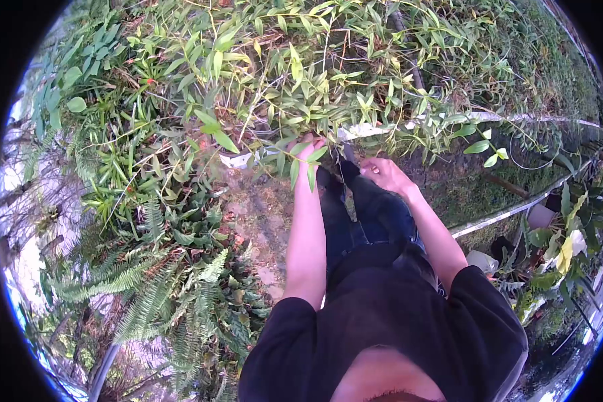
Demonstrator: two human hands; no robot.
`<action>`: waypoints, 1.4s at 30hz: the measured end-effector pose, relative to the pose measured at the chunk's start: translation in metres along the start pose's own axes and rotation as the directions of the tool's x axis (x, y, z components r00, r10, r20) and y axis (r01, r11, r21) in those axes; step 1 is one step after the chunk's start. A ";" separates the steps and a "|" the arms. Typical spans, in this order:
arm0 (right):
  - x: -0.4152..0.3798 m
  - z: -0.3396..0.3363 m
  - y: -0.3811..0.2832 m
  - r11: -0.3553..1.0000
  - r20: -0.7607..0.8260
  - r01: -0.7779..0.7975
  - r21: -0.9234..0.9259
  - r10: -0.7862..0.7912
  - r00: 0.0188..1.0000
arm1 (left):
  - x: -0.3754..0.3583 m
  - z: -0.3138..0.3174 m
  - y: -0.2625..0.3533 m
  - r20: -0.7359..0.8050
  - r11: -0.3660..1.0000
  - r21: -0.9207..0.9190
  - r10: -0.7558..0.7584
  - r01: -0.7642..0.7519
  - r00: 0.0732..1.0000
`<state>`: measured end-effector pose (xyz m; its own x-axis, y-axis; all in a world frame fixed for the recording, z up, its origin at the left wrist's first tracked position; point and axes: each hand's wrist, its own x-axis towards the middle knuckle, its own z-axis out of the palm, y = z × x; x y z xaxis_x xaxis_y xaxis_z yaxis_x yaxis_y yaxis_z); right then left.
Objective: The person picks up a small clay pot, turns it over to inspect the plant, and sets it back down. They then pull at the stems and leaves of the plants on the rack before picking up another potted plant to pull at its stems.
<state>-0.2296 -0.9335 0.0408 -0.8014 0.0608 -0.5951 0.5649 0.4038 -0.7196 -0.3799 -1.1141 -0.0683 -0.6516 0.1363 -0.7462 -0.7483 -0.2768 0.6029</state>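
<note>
My left hand [308, 144] reaches in among the green leafy stems [295, 114] at the near edge of the plant bed. Leaves cover part of it, and its grip is hidden. To the right, my right hand [386, 175] is closed, with fingers curled together above my dark trousers [382, 211]. What it holds is too small to tell. A narrow greyish thing [348, 153] shows between the hands, close to the stems; whether either hand touches it is unclear.
A pale edging strip [368, 130] runs along the bed. Ferns [161, 295] and spiky plants [110, 181] grow at the left beside a paved path [261, 228]. At the right are a white rail [499, 216], pots [541, 216] and a yellowish-white flower [569, 249].
</note>
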 end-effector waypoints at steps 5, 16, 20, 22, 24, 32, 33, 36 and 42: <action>0.010 -0.004 0.008 0.995 -0.024 -0.049 0.089 0.051 0.998 | 0.004 -0.024 0.026 -0.028 0.998 0.030 -0.047 0.048 0.998; 0.042 -0.005 0.017 0.959 0.073 -0.094 0.269 0.077 0.994 | 0.007 -0.050 0.016 0.011 0.999 -0.011 0.036 -0.036 0.999; 0.045 -0.003 0.016 0.955 0.078 -0.118 0.271 0.100 0.992 | -0.001 -0.052 0.008 -0.108 0.990 0.130 0.077 -0.062 0.991; 0.048 0.000 0.020 0.966 0.071 -0.119 0.229 0.106 0.992 | -0.013 -0.039 0.006 -0.125 0.990 0.107 0.103 -0.090 0.987; 0.050 0.002 0.023 0.975 0.079 -0.122 0.186 0.109 0.991 | -0.020 -0.025 0.002 -0.103 0.986 0.056 0.163 -0.158 0.981; 0.063 0.002 0.028 0.951 0.166 -0.105 0.292 0.058 0.984 | -0.013 0.006 0.016 -0.087 0.994 0.029 0.111 -0.109 0.990; 0.064 0.004 0.028 0.954 0.167 -0.096 0.284 0.050 0.985 | -0.008 0.004 0.009 -0.111 0.995 0.027 0.096 -0.093 0.989; 0.066 0.011 0.015 0.960 0.175 -0.050 0.276 0.001 0.985 | -0.009 0.000 0.006 -0.100 0.999 0.022 0.039 -0.037 0.994; 0.076 0.040 0.001 0.929 0.231 -0.032 0.369 -0.058 0.971 | -0.042 -0.063 0.005 0.278 0.988 -0.110 0.138 -0.111 0.951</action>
<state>-0.2821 -0.9648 -0.0194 -0.7657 -0.1752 -0.6189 0.6232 0.0362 -0.7812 -0.3483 -1.1813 -0.0522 -0.7575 0.3559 -0.5473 -0.6527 -0.3936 0.6473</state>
